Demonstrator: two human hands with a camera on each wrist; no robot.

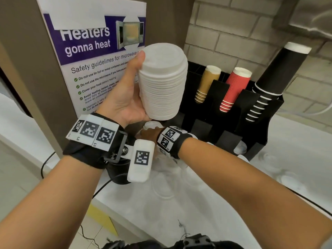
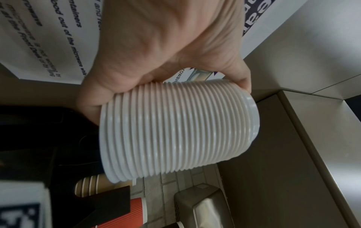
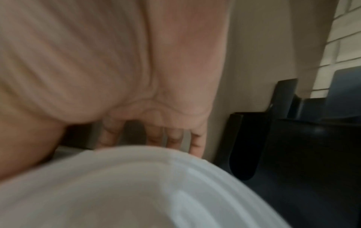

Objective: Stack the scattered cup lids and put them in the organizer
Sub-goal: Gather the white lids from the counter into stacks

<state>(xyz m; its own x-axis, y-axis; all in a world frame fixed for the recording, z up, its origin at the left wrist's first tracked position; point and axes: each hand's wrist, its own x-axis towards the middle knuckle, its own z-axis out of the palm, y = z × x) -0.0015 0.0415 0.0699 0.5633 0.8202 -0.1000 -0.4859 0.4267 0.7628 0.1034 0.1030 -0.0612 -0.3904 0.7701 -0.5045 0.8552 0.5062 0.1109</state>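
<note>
My left hand holds a tall stack of white cup lids raised in front of the poster, thumb on the top lid. Below the stack, my right hand reaches down at the left end of the black organizer. In the right wrist view its fingers extend over the far rim of a white lid; their tips are hidden and the view is blurred. More loose lids lie on the white counter.
The organizer's slots hold brown cups, red cups and black cups. A microwave safety poster stands at the left. Further lids lie at the right of the counter. A black cable runs off the left edge.
</note>
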